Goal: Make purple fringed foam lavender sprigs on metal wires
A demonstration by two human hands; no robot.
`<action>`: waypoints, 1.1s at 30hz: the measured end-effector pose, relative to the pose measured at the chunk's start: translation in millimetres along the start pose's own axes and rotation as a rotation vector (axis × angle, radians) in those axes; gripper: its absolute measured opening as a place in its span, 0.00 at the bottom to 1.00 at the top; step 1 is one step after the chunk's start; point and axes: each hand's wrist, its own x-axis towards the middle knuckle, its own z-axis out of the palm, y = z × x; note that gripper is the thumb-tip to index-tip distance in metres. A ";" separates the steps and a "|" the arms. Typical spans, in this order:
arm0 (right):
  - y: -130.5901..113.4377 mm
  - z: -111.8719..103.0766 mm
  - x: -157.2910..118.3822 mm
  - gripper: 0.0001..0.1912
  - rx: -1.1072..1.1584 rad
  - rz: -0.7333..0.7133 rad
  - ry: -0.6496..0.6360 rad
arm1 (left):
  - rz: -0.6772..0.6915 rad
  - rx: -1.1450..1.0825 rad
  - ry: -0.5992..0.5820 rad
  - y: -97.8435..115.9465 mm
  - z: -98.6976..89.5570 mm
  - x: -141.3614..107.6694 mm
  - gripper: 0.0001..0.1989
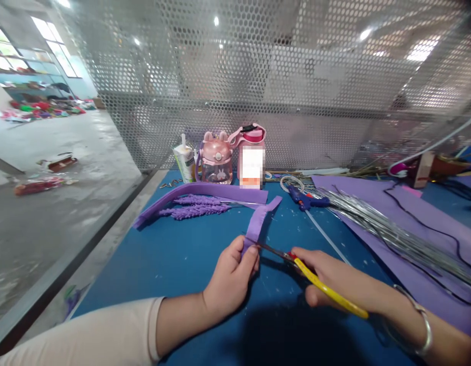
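My left hand (235, 272) pinches one end of a purple strip (257, 222) between thumb and fingers, and the strip's far end bends to the right above the table. Closed around a pair of scissors (315, 282) with yellow-covered handles is my right hand (327, 274). The scissor blades lie across the strip just above my left fingertips; whether they are parted cannot be made out. Behind the strip, a longer purple band (205, 191) curves over the table. Purple flower sprigs (199, 207) with thin stems lie beside that band.
On the blue table (174, 264) a blue glue gun (306, 198) rests right of centre. A bundle of silvery wires (391, 229) lies over purple sheets (441, 213). A drink carton (185, 162), a pink bottle (217, 165) and another bottle (253, 136) stand before a perforated metal panel (296, 76).
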 end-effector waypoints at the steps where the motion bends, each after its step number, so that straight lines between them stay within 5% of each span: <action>1: -1.5 2.1 1.0 0.24 -0.035 0.027 0.023 | 0.000 0.010 0.003 -0.3 0.0 0.2 0.12; 14: -4.2 9.6 4.8 0.30 -0.063 0.046 0.087 | 0.088 0.234 -0.055 5.8 -3.5 -5.0 0.14; 24: 5.0 2.1 7.1 0.28 0.133 0.010 -0.066 | 0.072 0.204 -0.134 10.8 -4.0 -6.4 0.13; 33: 2.3 2.6 3.8 0.27 0.110 0.001 -0.044 | -0.007 0.041 -0.103 4.3 -2.2 -3.8 0.13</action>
